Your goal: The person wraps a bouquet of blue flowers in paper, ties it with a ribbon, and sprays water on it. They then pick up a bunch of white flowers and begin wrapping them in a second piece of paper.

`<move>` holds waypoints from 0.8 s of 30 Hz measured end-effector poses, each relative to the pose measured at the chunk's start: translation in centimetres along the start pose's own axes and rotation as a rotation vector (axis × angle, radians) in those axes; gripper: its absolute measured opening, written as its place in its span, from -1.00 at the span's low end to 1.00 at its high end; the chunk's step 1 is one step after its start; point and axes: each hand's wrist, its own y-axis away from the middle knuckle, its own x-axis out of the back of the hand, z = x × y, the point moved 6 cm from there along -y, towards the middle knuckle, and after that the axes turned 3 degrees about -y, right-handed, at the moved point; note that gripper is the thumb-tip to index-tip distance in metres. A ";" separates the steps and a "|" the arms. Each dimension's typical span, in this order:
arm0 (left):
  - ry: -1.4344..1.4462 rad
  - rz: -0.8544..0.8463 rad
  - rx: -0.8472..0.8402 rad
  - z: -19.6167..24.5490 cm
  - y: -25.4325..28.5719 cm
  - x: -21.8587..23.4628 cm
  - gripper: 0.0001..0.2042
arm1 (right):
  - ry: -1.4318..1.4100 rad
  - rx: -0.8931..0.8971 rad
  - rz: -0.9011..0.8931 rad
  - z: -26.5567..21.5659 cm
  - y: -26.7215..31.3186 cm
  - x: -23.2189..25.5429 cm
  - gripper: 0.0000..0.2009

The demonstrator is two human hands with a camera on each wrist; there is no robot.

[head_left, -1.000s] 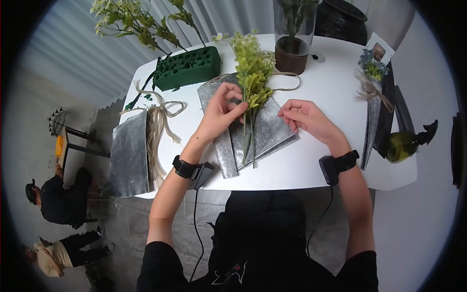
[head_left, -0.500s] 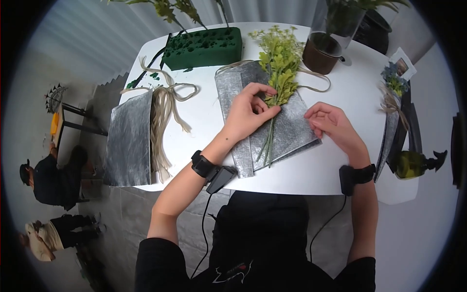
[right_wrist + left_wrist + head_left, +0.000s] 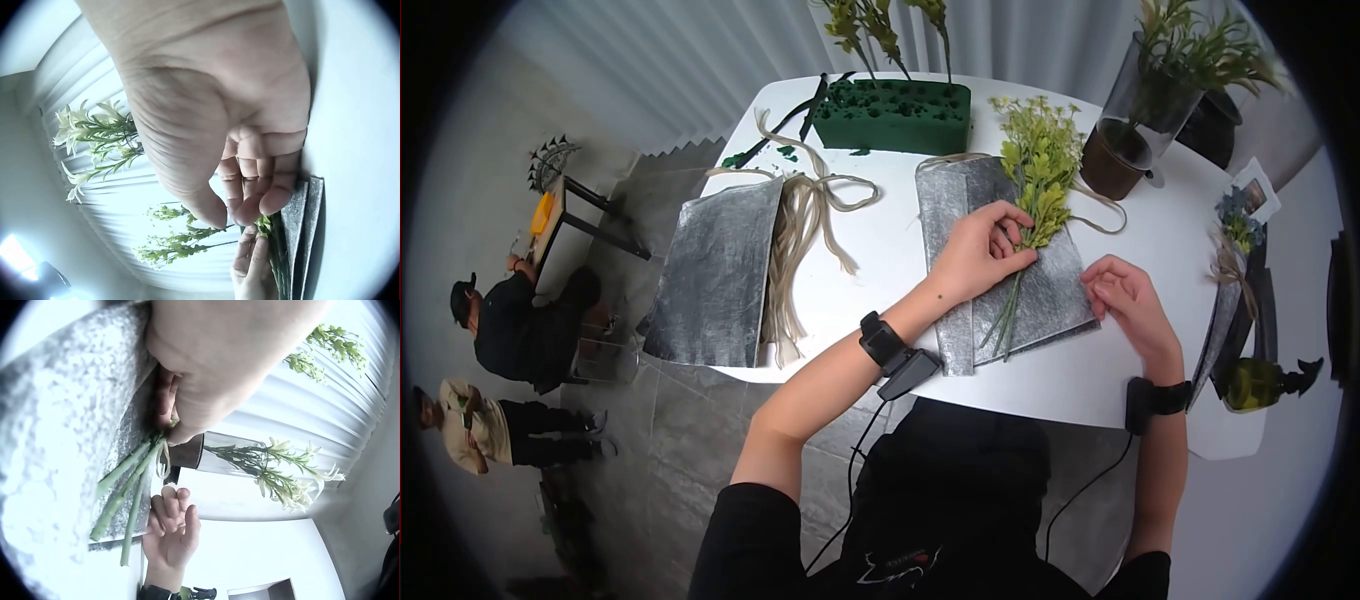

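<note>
In the head view, my left hand (image 3: pixel 980 250) pinches the stems of a yellow-green flower bunch (image 3: pixel 1040 175) between thumb and fingers. The bunch lies over grey felt-like sheets (image 3: pixel 1050 290), its blossoms pointing away from me. Bare stem ends (image 3: pixel 119 500) stick out below the left hand (image 3: pixel 219 369) in the left wrist view. My right hand (image 3: pixel 1138 308) stays at the sheets' right edge, fingers loosely curled, holding nothing. The right wrist view shows the right hand's (image 3: pixel 206 119) thumb and fingertips near each other, with no object between them.
Green foam block (image 3: pixel 890 118) with upright stems stands at the back. Left lie a grey bag (image 3: pixel 715 275) and beige cords (image 3: pixel 795 270). A glass vase (image 3: pixel 1120 155) stands back right; a wrapped blue posy (image 3: pixel 1235 235) and spray bottle (image 3: pixel 1260 385) are far right. Two people are at far left.
The head view has turned, so the table and both hands appear farther right. The left hand keeps its pinch on the stems; the right hand remains beside the sheets with loosely curled fingers.
</note>
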 end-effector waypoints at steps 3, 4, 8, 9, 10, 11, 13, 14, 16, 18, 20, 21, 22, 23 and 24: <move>0.005 0.009 -0.006 -0.2 0.0 0.0 -0.66 | 0.030 0.059 -0.006 0.0 1.9 -0.2 -0.83; 0.015 0.008 -0.013 -0.2 0.0 0.0 -0.65 | 0.053 0.060 0.003 0.2 3.1 -0.1 -0.82; 0.022 0.021 -0.029 -0.3 0.1 0.0 -0.65 | 0.099 0.026 0.110 1.7 8.3 0.2 -0.83; 0.022 0.021 -0.039 -0.3 0.1 0.0 -0.65 | 0.092 0.018 0.144 1.7 9.8 -0.1 -0.84; 0.022 0.024 -0.046 -0.3 0.1 0.0 -0.66 | 0.111 0.001 0.152 1.7 11.5 -0.5 -0.87; 0.020 0.031 -0.042 -0.2 0.1 0.1 -0.66 | 0.130 -0.018 0.160 1.7 13.4 -1.0 -0.89; 0.024 0.026 -0.051 0.0 0.2 0.1 -0.66 | 0.265 -0.168 0.159 2.2 17.1 -2.4 -0.89; 0.021 0.031 -0.055 -0.1 0.1 0.0 -0.66 | 0.243 -0.281 0.166 3.3 18.5 -3.2 -0.89; 0.020 0.033 -0.050 0.1 0.2 0.1 -0.66 | 0.281 -0.383 0.186 6.8 21.7 -4.1 -0.89; 0.014 0.031 -0.049 0.0 0.2 0.0 -0.66 | 0.506 -0.334 0.207 10.5 23.4 -5.4 -0.90; 0.026 0.043 -0.051 -0.1 0.1 -0.1 -0.67 | 0.665 -0.283 0.211 13.8 25.0 -7.1 -0.91; 0.009 0.049 -0.049 0.0 0.1 0.0 -0.67 | 0.705 -0.269 0.244 16.4 26.5 -7.5 -0.94; 0.016 0.049 -0.055 0.1 0.2 0.0 -0.67 | 0.740 -0.255 0.276 17.0 26.2 -8.4 -0.95; 0.022 0.048 -0.061 0.2 0.2 0.0 -0.67 | 0.727 -0.242 0.263 17.1 26.1 -8.8 -0.95; 0.016 0.053 -0.073 0.2 0.2 0.0 -0.67 | 0.778 -0.300 0.277 15.3 25.6 -10.0 -0.93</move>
